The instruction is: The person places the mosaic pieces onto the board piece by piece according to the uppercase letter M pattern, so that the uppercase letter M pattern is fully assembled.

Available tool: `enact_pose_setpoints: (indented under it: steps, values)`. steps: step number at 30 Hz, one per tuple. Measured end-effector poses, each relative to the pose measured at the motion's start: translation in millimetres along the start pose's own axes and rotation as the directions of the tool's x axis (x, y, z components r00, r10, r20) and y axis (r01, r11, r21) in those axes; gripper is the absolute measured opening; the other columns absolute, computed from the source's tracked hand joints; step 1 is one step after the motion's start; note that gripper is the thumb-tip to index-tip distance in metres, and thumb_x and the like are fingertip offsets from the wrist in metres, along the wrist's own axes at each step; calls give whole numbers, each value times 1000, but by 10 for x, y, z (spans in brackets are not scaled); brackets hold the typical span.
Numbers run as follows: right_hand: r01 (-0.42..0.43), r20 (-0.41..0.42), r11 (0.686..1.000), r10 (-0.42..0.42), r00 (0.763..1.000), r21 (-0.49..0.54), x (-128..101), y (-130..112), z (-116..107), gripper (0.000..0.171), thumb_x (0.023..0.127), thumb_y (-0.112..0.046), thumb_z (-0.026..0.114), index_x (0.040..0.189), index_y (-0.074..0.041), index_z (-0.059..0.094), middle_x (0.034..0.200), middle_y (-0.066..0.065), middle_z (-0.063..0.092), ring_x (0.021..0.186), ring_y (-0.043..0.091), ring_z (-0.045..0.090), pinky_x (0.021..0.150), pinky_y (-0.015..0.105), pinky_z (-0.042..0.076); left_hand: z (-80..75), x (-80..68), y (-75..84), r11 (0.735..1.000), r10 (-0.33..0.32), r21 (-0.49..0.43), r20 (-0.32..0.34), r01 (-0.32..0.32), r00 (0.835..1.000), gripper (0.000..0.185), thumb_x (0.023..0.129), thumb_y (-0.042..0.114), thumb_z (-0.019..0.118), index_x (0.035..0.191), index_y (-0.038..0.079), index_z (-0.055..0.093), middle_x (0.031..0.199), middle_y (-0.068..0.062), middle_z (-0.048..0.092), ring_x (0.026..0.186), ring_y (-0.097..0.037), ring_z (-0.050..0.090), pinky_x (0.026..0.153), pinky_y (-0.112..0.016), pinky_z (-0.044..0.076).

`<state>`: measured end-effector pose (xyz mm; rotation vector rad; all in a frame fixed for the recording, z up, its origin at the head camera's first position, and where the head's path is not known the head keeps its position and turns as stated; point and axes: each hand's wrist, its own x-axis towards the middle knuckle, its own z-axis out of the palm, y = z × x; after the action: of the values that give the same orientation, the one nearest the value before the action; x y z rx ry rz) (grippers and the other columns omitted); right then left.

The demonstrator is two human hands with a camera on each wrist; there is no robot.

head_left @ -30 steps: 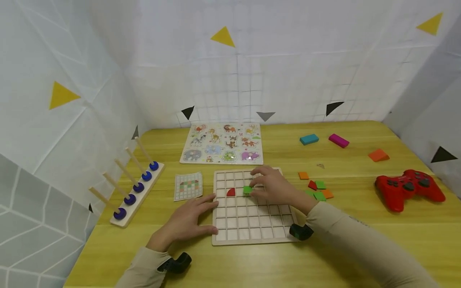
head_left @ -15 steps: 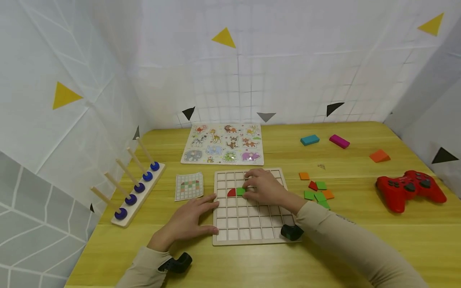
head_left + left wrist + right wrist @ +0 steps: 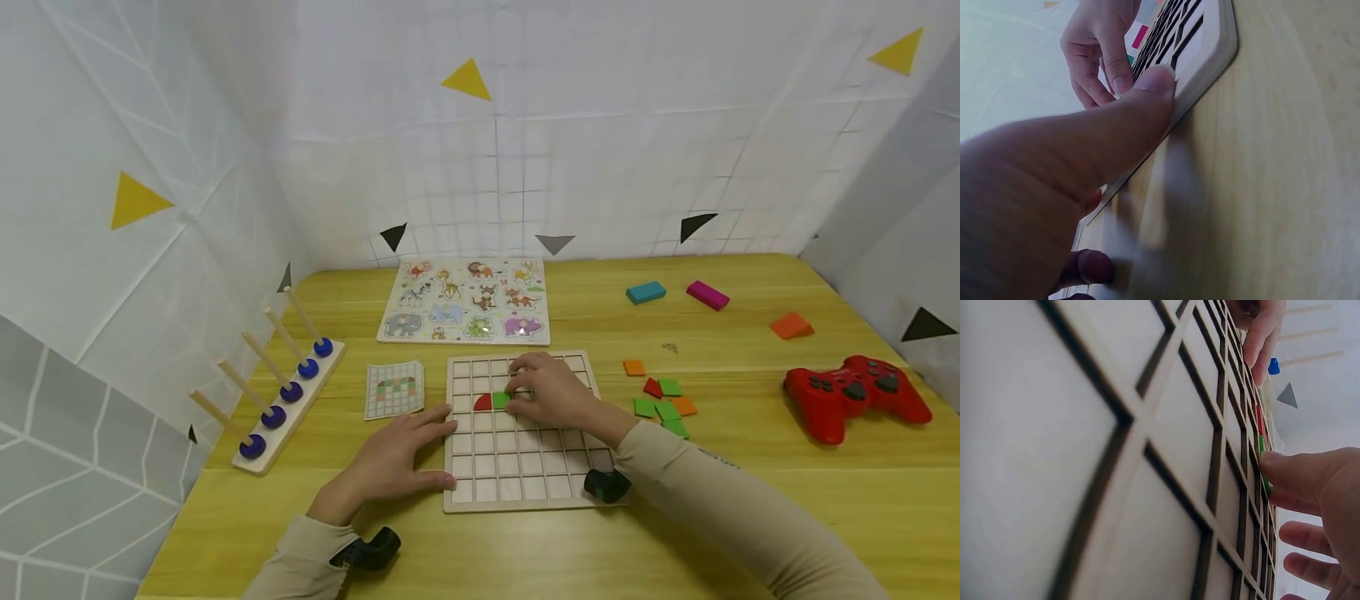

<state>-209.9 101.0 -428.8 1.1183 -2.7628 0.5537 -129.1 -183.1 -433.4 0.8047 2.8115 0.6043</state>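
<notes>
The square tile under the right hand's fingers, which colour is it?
Green; the small square tile shows best in the head view.

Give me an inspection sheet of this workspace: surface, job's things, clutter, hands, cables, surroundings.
Surface: yellow wooden table.
Job's things: grid board lies flat; a red piece and a green tile sit side by side in its cells; pattern card left of the board; loose tiles to its right.
Clutter: animal puzzle, peg rack with blue rings, teal block, pink block, orange wedge, red gamepad.
Hands: left hand rests against the board's left edge, fingers straight; right hand has fingertips on the green tile.
Cables: nothing seen.
Surroundings: white sheet walls with yellow and dark triangles.
</notes>
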Motion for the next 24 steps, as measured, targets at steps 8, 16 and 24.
enact_pose_setpoints:
  steps: [8,16,24]
  values:
    - [-185,-53,977,191,980,102,-211,508,-340,26,91,-23,71,110,-5,75,132,24,60,122,44,53,100,59,44,-31,1,4,1000,11,13,-5,-11,1000,74,83,59,69,143,19,53,158,-4,40,139,-33,44,111,-53,38]
    - [-290,-58,953,295,954,90,-762,1246,-608,31,88,-24,73,104,2,75,119,35,61,112,51,54,96,62,45,-55,-34,-19,1000,5,14,-16,-5,1000,74,82,58,71,142,18,54,157,-5,41,140,-34,44,112,-55,38]
    - [-346,21,934,345,938,84,-920,1286,-669,34,87,-24,75,108,3,74,124,34,60,117,51,52,99,65,42,9,-10,-16,1000,24,4,0,-24,1000,74,83,60,69,143,19,53,158,-4,40,140,-33,44,112,-55,37]
